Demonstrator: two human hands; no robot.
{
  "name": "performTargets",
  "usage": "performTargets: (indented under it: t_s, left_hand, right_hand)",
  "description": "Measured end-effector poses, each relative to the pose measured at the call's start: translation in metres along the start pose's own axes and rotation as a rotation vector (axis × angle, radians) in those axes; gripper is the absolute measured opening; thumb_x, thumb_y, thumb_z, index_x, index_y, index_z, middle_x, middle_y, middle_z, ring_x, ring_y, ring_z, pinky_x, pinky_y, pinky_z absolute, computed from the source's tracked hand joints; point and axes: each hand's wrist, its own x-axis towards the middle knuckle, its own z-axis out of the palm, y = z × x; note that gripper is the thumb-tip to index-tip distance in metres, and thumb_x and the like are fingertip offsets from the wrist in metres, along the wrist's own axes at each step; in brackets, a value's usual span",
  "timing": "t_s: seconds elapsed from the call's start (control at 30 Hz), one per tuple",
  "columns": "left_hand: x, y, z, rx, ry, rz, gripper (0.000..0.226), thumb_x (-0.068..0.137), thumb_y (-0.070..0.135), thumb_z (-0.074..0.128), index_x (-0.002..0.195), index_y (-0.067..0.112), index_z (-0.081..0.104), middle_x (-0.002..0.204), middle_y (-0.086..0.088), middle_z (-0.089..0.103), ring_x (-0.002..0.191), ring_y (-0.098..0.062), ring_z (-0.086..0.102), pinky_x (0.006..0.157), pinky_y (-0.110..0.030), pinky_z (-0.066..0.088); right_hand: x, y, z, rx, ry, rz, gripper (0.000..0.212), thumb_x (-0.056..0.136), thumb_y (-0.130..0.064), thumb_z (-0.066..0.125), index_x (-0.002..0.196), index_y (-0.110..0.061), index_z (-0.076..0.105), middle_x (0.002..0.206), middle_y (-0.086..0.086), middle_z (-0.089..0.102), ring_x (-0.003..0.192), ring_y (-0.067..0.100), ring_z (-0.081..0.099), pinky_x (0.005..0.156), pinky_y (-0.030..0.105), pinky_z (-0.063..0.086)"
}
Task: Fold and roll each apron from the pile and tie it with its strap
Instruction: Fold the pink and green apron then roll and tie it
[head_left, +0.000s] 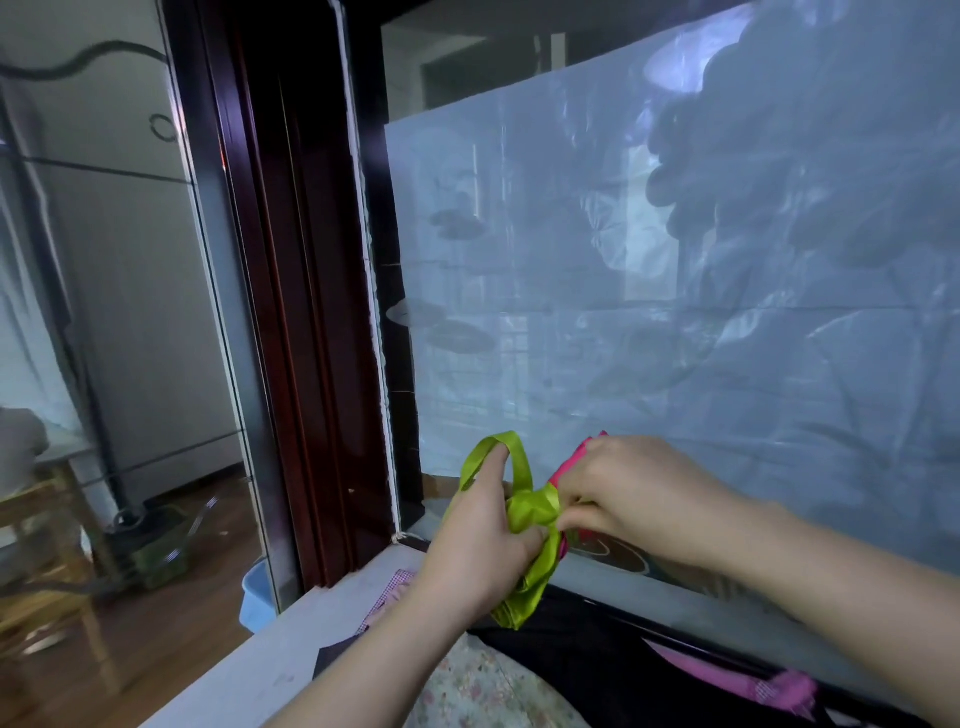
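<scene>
Rolled pink fabric apron (565, 466), bound by a lime-green shiny strap (530, 512), is being held above the worktop (270, 660).
A pale-blue plastic tub (257, 597), contents hidden, is sitting on the floor; the left hand (478, 540) is clutching the strap in its grip, forefinger hooking a loop; the right hand (628, 493) is pinching the knot.
</scene>
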Motion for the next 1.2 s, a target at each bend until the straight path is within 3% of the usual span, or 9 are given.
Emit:
performTargets:
  t_s: [0.13, 0.23, 0.4, 0.6, 0.73, 0.9, 1.0, 1.1, 1.2]
  left_hand:
    - [-0.004, 0.0, 0.001, 0.1, 0.04, 0.045, 0.065, 0.083, 0.025, 0.067, 0.137, 0.025, 0.03, 0.096, 0.003, 0.063, 0.087, -0.018, 0.061, 0.077, -0.04, 0.05]
    - [-0.008, -0.001, 0.004, 0.119, 0.053, 0.042, 0.069, 0.083, 0.027, 0.067, 0.14, 0.027, 0.027, 0.102, 0.004, 0.061, 0.09, -0.019, 0.061, 0.076, -0.035, 0.05]
    - [-0.01, -0.004, 0.009, 0.018, 0.071, 0.012, 0.07, 0.083, 0.03, 0.069, 0.141, 0.026, 0.031, 0.106, 0.006, 0.063, 0.09, -0.014, 0.063, 0.077, -0.032, 0.052]
    - [-0.008, -0.008, 0.01, -0.025, 0.108, 0.008, 0.084, 0.082, 0.03, 0.073, 0.149, 0.029, 0.022, 0.12, 0.006, 0.059, 0.102, -0.012, 0.061, 0.09, -0.031, 0.05]
    - [-0.007, -0.013, 0.01, -0.061, 0.114, 0.006, 0.085, 0.079, 0.03, 0.075, 0.148, 0.029, 0.025, 0.116, 0.006, 0.061, 0.103, -0.01, 0.06, 0.091, -0.03, 0.05]
    - [-0.009, -0.015, 0.006, -0.044, 0.081, 0.012, 0.08, 0.08, 0.029, 0.075, 0.145, 0.024, 0.029, 0.102, 0.007, 0.057, 0.093, -0.009, 0.057, 0.077, -0.018, 0.043]
    - [-0.01, -0.016, 0.005, -0.07, 0.05, -0.005, 0.078, 0.079, 0.043, 0.073, 0.143, 0.026, 0.031, 0.1, 0.006, 0.061, 0.091, -0.008, 0.06, 0.078, -0.022, 0.048]
    - [-0.01, -0.014, 0.004, -0.088, 0.038, -0.046, 0.09, 0.061, 0.069, 0.068, 0.134, 0.026, 0.039, 0.103, 0.006, 0.064, 0.097, -0.01, 0.062, 0.084, -0.029, 0.051]
    - [-0.007, -0.009, 0.003, -0.013, 0.066, -0.055, 0.083, 0.05, 0.073, 0.065, 0.118, 0.027, 0.047, 0.091, 0.012, 0.064, 0.085, -0.008, 0.062, 0.079, -0.037, 0.052]
  right_hand:
    - [-0.001, 0.0, 0.01, 0.18, 0.104, 0.124, 0.032, 0.082, -0.057, 0.058, 0.09, -0.027, 0.066, 0.082, -0.007, 0.062, 0.087, 0.013, 0.053, 0.069, 0.028, 0.039]
    - [-0.002, -0.004, 0.017, 0.323, 0.168, 0.235, 0.027, 0.077, -0.055, 0.068, 0.082, -0.029, 0.068, 0.07, -0.013, 0.059, 0.073, 0.008, 0.052, 0.065, 0.025, 0.041]
    - [-0.001, -0.011, 0.02, 0.651, 0.233, 0.406, 0.027, 0.069, -0.04, 0.081, 0.056, -0.035, 0.057, 0.071, -0.004, 0.069, 0.071, 0.011, 0.063, 0.068, 0.025, 0.047]
    - [-0.001, -0.011, 0.021, 0.802, 0.225, 0.508, 0.022, 0.07, -0.03, 0.082, 0.058, -0.029, 0.063, 0.066, 0.0, 0.068, 0.055, 0.006, 0.055, 0.053, 0.016, 0.04]
    - [-0.002, -0.009, 0.022, 0.895, 0.201, 0.507, 0.017, 0.073, -0.024, 0.08, 0.061, -0.027, 0.068, 0.064, -0.001, 0.069, 0.058, 0.004, 0.06, 0.061, 0.024, 0.049]
    - [-0.003, -0.001, 0.01, 0.964, 0.022, 0.407, 0.013, 0.083, -0.01, 0.071, 0.073, -0.019, 0.071, 0.062, -0.005, 0.068, 0.056, 0.002, 0.061, 0.056, 0.011, 0.046]
    - [-0.003, 0.003, 0.006, 1.002, -0.046, 0.372, 0.013, 0.085, -0.008, 0.068, 0.078, -0.019, 0.071, 0.065, -0.003, 0.069, 0.06, 0.003, 0.063, 0.06, 0.014, 0.049]
    - [-0.001, 0.002, 0.007, 0.978, -0.03, 0.357, 0.011, 0.085, -0.009, 0.068, 0.082, -0.018, 0.072, 0.063, -0.006, 0.068, 0.06, 0.001, 0.062, 0.062, 0.015, 0.048]
    - [0.001, -0.006, 0.009, 0.94, 0.038, 0.334, 0.011, 0.085, -0.011, 0.068, 0.08, -0.02, 0.071, 0.064, -0.006, 0.069, 0.06, 0.002, 0.062, 0.065, 0.017, 0.05]
